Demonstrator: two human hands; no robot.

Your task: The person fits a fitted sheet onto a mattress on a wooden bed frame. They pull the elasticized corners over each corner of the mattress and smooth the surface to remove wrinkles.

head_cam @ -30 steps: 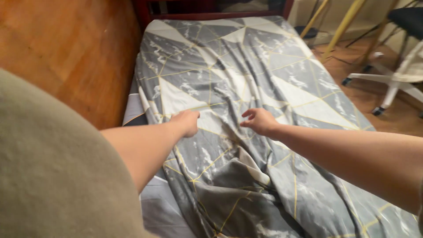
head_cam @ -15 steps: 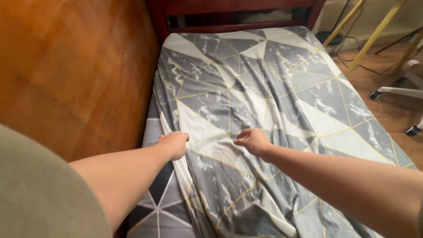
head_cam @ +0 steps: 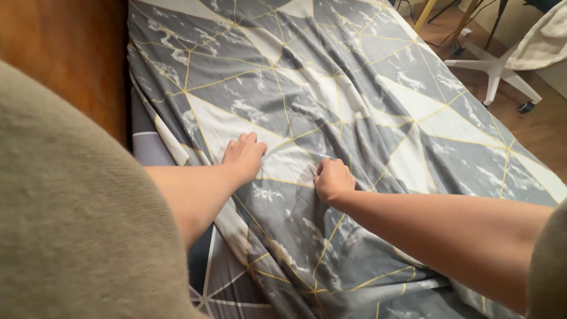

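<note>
Hands pressed on a loose, soft bedsheet

Fingers of the left hand (head_cam: pixel 243 155) lie flat and slightly spread on the grey marbled sheet (head_cam: pixel 331 88), palm down, gripping nothing. Just beside it, toward the chair side of the sheet, the right hand (head_cam: pixel 332 179) is curled into a fist with the knuckles up; it seems to pinch a fold of the cloth, though the fingertips are hidden, so I cannot tell for sure. The two hands sit near each other but not touching, around the sheet's middle. The sheet covers most of the mattress (head_cam: pixel 212 277), rumpled near the person. It looks light, limp and easily bunched, so it would likely slide and wrinkle; its edge by the wooden wall (head_cam: pixel 65 47) seems the surest place to grasp. Beyond the sheet's far side stands a white chair base (head_cam: pixel 493 74).
</note>
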